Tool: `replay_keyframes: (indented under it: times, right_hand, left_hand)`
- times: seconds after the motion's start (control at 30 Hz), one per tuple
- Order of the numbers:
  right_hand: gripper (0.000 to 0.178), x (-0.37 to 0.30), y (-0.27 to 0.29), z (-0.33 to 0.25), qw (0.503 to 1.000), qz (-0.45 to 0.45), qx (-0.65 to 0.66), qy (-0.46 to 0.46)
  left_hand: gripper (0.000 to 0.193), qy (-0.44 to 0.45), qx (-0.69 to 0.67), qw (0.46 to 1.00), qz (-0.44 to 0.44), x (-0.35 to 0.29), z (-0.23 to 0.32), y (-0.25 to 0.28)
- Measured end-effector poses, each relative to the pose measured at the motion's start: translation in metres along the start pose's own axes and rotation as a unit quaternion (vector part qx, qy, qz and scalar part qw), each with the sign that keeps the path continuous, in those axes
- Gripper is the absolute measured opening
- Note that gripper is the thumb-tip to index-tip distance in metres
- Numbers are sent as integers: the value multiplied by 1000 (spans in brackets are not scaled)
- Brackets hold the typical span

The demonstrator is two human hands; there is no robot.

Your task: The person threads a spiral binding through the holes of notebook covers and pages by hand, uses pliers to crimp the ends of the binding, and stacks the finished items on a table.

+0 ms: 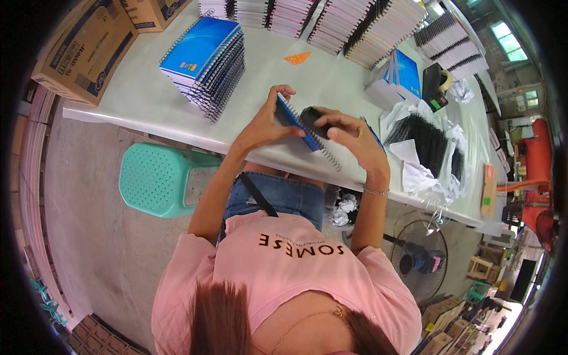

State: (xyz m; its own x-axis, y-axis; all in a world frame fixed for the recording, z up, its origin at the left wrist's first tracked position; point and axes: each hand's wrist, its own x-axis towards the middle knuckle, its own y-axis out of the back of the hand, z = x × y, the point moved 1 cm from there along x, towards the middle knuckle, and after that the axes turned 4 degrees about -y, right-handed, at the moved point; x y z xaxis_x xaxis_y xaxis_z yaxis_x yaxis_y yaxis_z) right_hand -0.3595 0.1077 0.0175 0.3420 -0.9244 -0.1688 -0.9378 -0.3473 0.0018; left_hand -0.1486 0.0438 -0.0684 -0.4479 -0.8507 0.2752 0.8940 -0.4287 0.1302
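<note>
A blue spiral notebook (288, 112) is held edge-up over the near part of the table by my left hand (260, 127), with the thumb on one side and the fingers on the other. Its wire coil (332, 158) runs along the bound edge and sticks out past the near end. My right hand (358, 142) grips a small rounded black object (312, 121) against the coil; its kind cannot be made out. Left of my hands stands a neat stack of blue spiral notebooks (201, 47). An orange scrap (297, 58) lies beyond them.
Black coils (414, 139) lie on crumpled white paper at the right, beside blue-covered books (405, 74) and a tape dispenser (435, 89). Tall notebook stacks (340, 26) line the back. Cardboard boxes (89, 50) stand far left. A green stool (154, 177) and a fan (420, 260) flank me.
</note>
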Motion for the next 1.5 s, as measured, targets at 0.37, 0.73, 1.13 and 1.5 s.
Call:
replay_keyframes:
  times: [0.37,0.73,1.13,1.5]
  right_hand:
    - [32,25,0,12,979,102,-176,23]
    - [57,15,39,49,880,388,-255,102]
    - [51,-55,2,76,742,543,-381,93]
    - [57,-26,-96,59,824,377,-371,202]
  left_hand:
    - [93,-4,-12,1000,-5,0,1,0]
    - [58,-31,-3,994,108,-1,-8,-28]
    - [22,4,23,995,99,-5,17,-15]
    - [21,24,3,992,123,-17,27,-16]
